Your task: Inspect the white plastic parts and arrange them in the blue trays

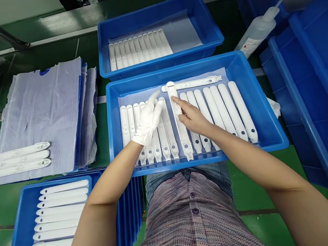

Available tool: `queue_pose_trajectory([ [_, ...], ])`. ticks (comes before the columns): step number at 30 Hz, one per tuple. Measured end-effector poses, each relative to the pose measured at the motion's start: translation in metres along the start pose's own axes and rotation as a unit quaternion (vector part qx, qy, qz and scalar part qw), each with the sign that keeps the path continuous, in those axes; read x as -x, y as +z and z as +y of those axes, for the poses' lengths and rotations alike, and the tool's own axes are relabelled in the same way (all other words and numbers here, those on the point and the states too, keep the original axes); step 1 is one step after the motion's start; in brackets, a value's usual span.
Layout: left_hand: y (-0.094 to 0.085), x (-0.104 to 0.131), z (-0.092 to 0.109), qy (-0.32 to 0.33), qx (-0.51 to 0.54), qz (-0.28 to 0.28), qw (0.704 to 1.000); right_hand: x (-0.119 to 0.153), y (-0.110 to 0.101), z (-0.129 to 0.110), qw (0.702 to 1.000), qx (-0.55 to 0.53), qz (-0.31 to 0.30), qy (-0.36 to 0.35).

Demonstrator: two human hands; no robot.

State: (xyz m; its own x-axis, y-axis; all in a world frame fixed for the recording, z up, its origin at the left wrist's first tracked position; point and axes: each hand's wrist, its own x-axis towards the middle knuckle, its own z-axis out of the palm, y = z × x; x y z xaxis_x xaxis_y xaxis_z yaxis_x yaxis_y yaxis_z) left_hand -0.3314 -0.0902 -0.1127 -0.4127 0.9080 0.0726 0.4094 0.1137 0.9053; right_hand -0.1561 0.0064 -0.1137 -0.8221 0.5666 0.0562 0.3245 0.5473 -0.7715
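Note:
My left hand (148, 121), in a white glove, is over a row of slim white plastic strips (164, 141) in the near blue tray (257, 105). Its fingers are apart, with nothing visible between them. My bare right hand (192, 116) grips a long white plastic strip (182, 134) by thumb and fingers near its upper half. That strip stands out above the others, its inner side with small fittings facing up. To its right lie several smooth-backed white strips (230, 105), each with a dark oval hole. One more strip (197, 83) lies crosswise along the tray's far side.
Behind is a second blue tray (205, 22) with a row of strips. On the left, a stack of white foam sheets (42, 102) bears three strips (20, 158). A lower-left tray (20, 220) holds more. A squeeze bottle (257, 29) and blue bins (297, 114) stand right.

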Motion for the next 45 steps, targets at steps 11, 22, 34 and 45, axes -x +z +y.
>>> queue_pose_trajectory([
  [11, -0.009, -0.013, 0.088, 0.133, 0.158, 0.03, 0.978, 0.021, 0.007, -0.011, 0.933, 0.11, 0.153, -0.306],
  [22, -0.012, -0.004, 0.076, 0.108, 0.234, 0.072, 0.963, 0.022, 0.013, -0.015, 0.932, 0.067, 0.155, -0.321],
  [34, -0.007, -0.004, -0.017, 0.115, -0.24, -0.081, 0.96, -0.012, 0.005, 0.009, 0.991, 0.111, -0.022, 0.071],
  [45, 0.037, 0.048, -0.052, 0.167, -0.341, -0.139, 0.915, -0.042, -0.003, 0.012, 0.966, 0.19, -0.148, 0.094],
])
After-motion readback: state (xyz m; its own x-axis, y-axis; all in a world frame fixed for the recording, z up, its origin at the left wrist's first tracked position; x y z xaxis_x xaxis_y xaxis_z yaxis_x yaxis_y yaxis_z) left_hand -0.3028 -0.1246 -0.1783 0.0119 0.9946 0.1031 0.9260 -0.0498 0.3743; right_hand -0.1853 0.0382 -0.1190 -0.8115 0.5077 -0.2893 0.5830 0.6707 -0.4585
